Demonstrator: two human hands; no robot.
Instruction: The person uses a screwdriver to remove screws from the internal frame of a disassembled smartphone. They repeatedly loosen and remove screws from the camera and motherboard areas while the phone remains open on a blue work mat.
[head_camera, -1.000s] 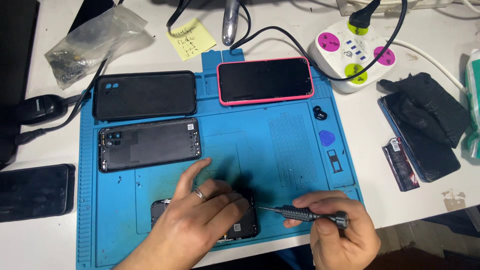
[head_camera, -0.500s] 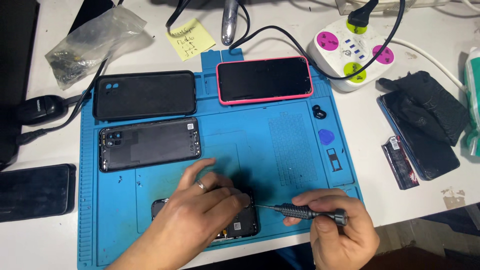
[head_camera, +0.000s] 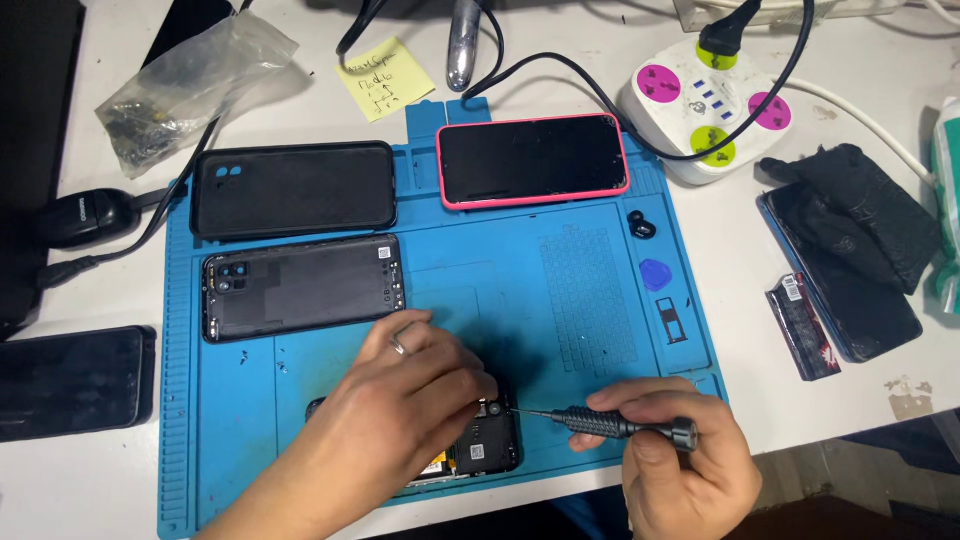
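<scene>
Phone (head_camera: 478, 448), opened on the near mat (head_camera: 600, 300): pin it flat under your spread left hand (head_camera: 400, 420) while your right hand (head_camera: 680, 470), closed around the screwdriver (head_camera: 610, 425), keeps its tip square.

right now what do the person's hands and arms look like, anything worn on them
Both are bare, with no gloves and no sleeves in view. The left hand wears a thin silver-coloured metal ring on one finger. The right hand shows no ring or watch.

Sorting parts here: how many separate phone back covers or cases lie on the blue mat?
2: a black case at the mat's upper left, and a dark back cover just below it. More may be hidden under the left hand.
</scene>
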